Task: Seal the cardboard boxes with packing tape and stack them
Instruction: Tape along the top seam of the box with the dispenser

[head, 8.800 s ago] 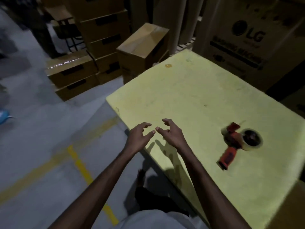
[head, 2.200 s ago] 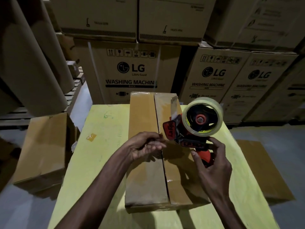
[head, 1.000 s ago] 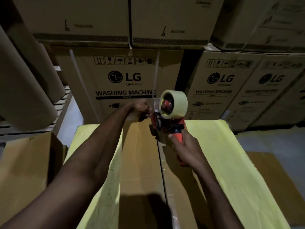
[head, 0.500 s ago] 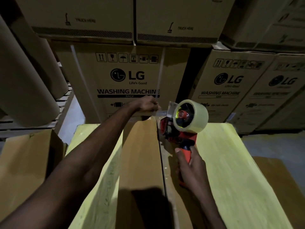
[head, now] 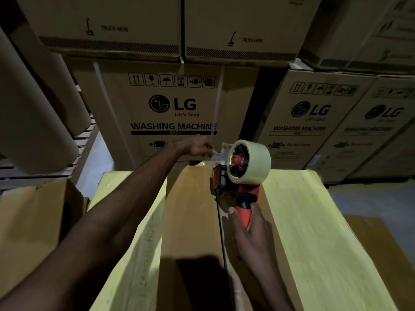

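Two hands were at work over one cardboard box (head: 190, 221), which lay lengthwise on the yellow table (head: 314, 232). At far left, brown paper rolls (head: 33, 131) lay on a rack, with an open carton (head: 27, 232) just beside the table's left edge. The left hand (head: 197, 145) reached to the box's far end, fingers curled and pinching the free tape strip (head: 217, 156) just left of the tape dispenser (head: 235, 187). Whether that strip touched the box edge could not be told, as the area was blurred. The tape dispenser stood over the box's centre seam (head: 221, 232) near the far end, its tape roll (head: 258, 160) on edge. The right hand (head: 251, 234), nearer the camera, gripped the dispenser's orange handle. Printed washing-machine cartons (head: 173, 108) were stacked behind the table.
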`<state>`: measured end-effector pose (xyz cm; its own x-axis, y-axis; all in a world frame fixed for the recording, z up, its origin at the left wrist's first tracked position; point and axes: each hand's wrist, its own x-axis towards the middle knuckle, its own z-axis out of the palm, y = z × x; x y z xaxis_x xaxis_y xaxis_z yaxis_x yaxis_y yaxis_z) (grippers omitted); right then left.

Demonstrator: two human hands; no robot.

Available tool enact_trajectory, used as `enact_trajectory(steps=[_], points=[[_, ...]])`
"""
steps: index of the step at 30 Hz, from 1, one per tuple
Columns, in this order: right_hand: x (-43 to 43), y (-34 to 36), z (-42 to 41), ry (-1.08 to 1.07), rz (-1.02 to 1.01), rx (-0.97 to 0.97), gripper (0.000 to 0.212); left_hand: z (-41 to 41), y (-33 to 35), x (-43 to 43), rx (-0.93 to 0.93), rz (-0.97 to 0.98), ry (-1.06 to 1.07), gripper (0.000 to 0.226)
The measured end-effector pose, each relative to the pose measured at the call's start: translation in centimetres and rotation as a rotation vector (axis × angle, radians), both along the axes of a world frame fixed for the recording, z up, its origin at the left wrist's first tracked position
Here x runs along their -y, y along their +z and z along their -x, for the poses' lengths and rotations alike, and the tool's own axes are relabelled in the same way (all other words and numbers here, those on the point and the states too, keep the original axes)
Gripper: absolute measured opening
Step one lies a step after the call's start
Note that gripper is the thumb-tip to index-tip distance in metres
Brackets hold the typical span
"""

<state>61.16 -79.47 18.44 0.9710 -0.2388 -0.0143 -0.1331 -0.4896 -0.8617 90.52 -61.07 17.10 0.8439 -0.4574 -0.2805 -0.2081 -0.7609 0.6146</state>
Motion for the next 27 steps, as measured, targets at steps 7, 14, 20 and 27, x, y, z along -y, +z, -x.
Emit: enact_trajectory(steps=[7, 14, 20, 27], points=[[-0.3, -0.2, 0.1, 0.021, -0.011, -0.004, 0.015, -0.5, -0.5, 0.1, -0.019, -0.057, -0.044, 0.019], [-0.5, -0.9, 0.2, 0.018, -0.022, -0.048, 0.017, 0.3, 0.7, 0.5, -0.080, -0.052, -0.114, 0.024], [-0.7, -0.2, 0.3, 0.019, -0.040, -0.064, 0.016, 1.8, -1.0, -0.6, 0.000, 0.104, 0.154, 0.061], [-0.7, 0.4, 0.4, 0.031, 0.023, -0.130, 0.030, 3.7, 0.1, -0.5, 0.150, 0.292, 0.014, 0.027]])
